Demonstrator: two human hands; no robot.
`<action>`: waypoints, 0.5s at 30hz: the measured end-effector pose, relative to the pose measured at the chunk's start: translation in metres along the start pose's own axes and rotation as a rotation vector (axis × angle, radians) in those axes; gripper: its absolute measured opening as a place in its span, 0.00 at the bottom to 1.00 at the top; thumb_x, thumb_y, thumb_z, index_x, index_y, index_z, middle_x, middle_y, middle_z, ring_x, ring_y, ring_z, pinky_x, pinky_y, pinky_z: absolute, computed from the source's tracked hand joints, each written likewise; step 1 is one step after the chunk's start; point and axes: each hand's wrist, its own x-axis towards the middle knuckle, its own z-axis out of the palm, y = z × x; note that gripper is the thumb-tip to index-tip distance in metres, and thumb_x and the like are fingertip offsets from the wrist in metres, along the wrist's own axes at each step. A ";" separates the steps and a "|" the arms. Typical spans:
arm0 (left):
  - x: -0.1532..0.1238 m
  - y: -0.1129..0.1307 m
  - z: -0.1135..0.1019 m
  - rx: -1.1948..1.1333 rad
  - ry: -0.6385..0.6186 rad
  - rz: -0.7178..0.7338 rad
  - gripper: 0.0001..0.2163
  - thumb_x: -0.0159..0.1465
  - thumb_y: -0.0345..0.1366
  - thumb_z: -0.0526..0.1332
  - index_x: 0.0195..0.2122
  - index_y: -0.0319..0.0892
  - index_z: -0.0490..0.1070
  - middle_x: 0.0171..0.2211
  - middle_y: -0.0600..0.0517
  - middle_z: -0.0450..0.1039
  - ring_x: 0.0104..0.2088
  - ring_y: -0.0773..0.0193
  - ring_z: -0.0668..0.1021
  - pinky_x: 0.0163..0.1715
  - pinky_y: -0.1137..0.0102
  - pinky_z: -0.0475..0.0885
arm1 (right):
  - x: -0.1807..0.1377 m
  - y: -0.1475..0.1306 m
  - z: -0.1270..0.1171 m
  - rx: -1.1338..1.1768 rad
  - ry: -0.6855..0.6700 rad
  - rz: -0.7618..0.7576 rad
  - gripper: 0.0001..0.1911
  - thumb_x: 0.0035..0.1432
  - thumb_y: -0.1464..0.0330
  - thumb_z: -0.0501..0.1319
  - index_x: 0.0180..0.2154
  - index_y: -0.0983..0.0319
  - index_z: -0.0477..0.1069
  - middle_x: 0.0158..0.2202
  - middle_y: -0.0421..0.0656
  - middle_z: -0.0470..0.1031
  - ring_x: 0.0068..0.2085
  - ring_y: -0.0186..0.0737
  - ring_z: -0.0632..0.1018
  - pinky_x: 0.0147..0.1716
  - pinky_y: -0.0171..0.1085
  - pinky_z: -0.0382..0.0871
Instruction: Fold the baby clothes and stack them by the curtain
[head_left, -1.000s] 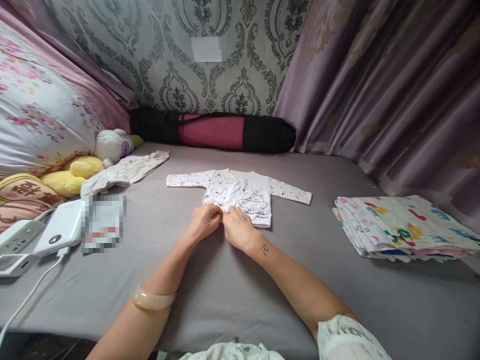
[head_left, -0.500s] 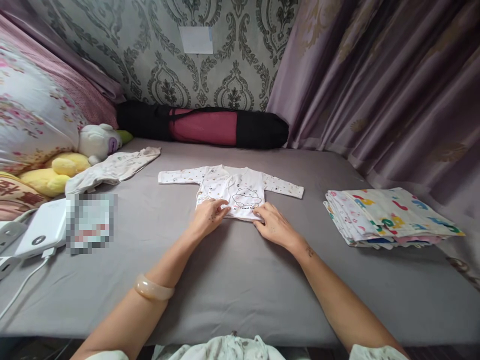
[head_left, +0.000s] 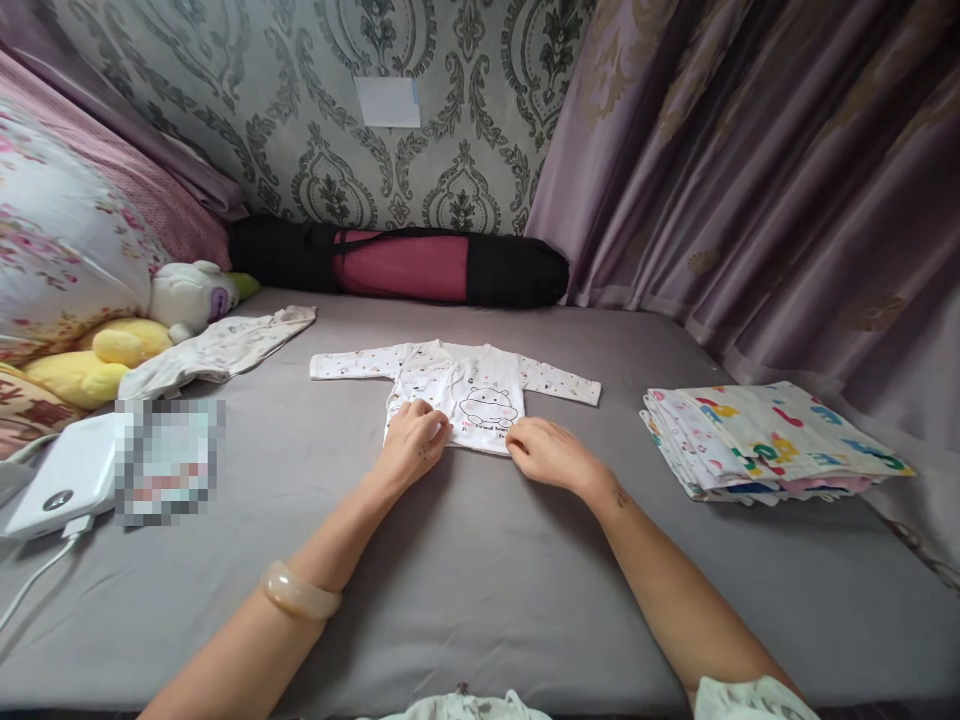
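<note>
A white baby shirt (head_left: pixel 487 375) lies spread flat in the middle of the grey sheet, both long sleeves stretched out sideways. Small printed figures dot its sleeves, and a line-drawn animal face fills the right half of the front. My left hand (head_left: pixel 412 440) is closed at the lower left of the shirt, its curled fingers covering part of the hem. At the lower right corner, my right hand (head_left: pixel 553 455) pinches the hem between thumb and fingers. The fingertips of both hands are partly hidden.
A stack of folded patterned cloths (head_left: pixel 780 435) lies at the right. Along the wall rests a long black and red bag (head_left: pixel 401 262). On the left are another small garment (head_left: pixel 225 350), plush toys (head_left: pixel 187 298), a white power bank (head_left: pixel 66 475) with a cable, and a blurred packet (head_left: pixel 169 460).
My right hand's fingers have drawn together at the hem corner. The left hand's fingers have curled in more at the hem. The whole view has tilted slightly.
</note>
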 end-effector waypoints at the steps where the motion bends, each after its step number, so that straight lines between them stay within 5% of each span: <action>1: 0.001 0.000 0.001 0.025 0.019 0.046 0.14 0.69 0.39 0.51 0.44 0.43 0.75 0.48 0.43 0.73 0.49 0.52 0.73 0.50 0.59 0.68 | 0.010 0.000 -0.001 0.006 0.028 -0.004 0.15 0.66 0.71 0.50 0.35 0.59 0.75 0.40 0.45 0.77 0.43 0.41 0.75 0.41 0.35 0.63; 4: 0.003 0.002 0.008 0.063 0.001 0.161 0.17 0.71 0.39 0.48 0.55 0.43 0.69 0.62 0.42 0.64 0.63 0.49 0.64 0.60 0.53 0.61 | 0.050 0.000 0.005 0.059 0.169 0.032 0.18 0.69 0.68 0.47 0.51 0.63 0.72 0.53 0.50 0.74 0.55 0.42 0.71 0.53 0.37 0.60; 8: 0.005 0.003 0.018 0.098 -0.150 0.124 0.22 0.72 0.42 0.47 0.63 0.42 0.61 0.68 0.42 0.55 0.69 0.48 0.55 0.66 0.49 0.52 | 0.091 -0.001 0.027 0.068 0.147 0.153 0.31 0.71 0.59 0.44 0.67 0.71 0.52 0.71 0.56 0.48 0.70 0.48 0.51 0.66 0.45 0.44; 11: 0.004 0.002 0.021 0.104 -0.202 0.081 0.24 0.72 0.44 0.46 0.66 0.42 0.58 0.69 0.42 0.54 0.70 0.47 0.54 0.66 0.47 0.50 | 0.096 -0.001 0.041 0.041 0.087 0.160 0.35 0.71 0.55 0.40 0.70 0.71 0.46 0.73 0.53 0.40 0.72 0.48 0.43 0.68 0.48 0.33; 15: 0.002 -0.001 0.019 0.095 -0.200 0.084 0.24 0.72 0.45 0.47 0.66 0.41 0.58 0.69 0.42 0.53 0.70 0.48 0.54 0.67 0.48 0.50 | 0.075 -0.003 0.049 0.009 0.032 0.075 0.36 0.70 0.53 0.38 0.70 0.67 0.45 0.73 0.51 0.39 0.72 0.46 0.42 0.68 0.48 0.32</action>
